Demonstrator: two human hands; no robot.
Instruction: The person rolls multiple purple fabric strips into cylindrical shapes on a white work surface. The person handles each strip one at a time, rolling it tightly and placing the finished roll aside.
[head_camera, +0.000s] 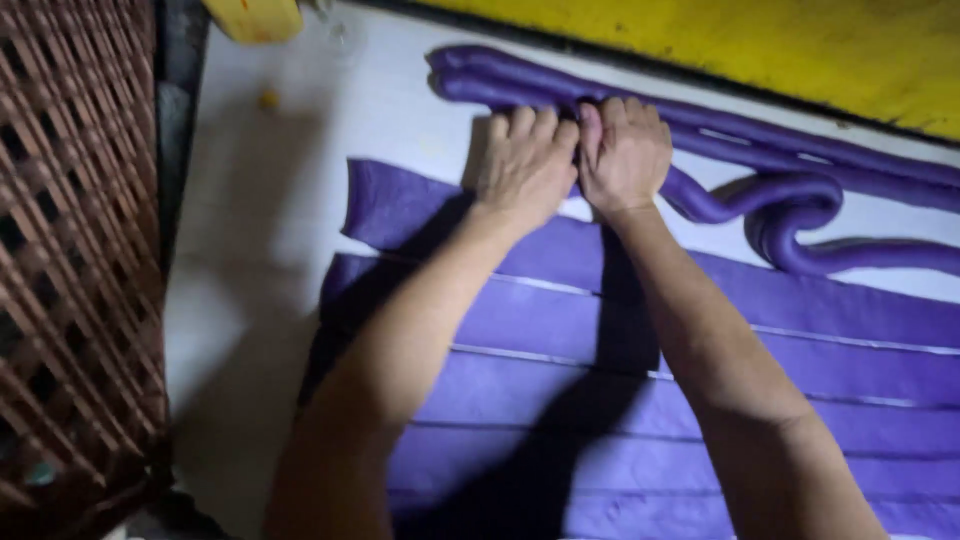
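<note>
- Left hand (522, 162) lies palm down, fingers curled over the near edge of a purple dough rope (700, 135), knuckles up; it presses on the dough and grips nothing else
- Right hand (625, 150) sits just beside it, the two touching at the index fingers, fingers bent down onto the same rope in the same pressing pose
- The rope is smooth, rounded and slightly glossy, running from the upper left across to the right edge; it seems to be two or three thick strands lying side by side (hard to count where the hands cover them)
- A second rope (790, 215) of the same dough curls in a loose S to the right of the hands, then trails off right
- Nearer the camera lie flat strips (760, 300), matte purple, cut in long parallel bands with thin pale gaps between them; both forearms cross above them
- All of it rests on a white table (250, 250), dull and faintly floury
- A yellow board (800, 50) edges the far side
- A brown lattice (70, 250) of crossed slats stands at the left
</note>
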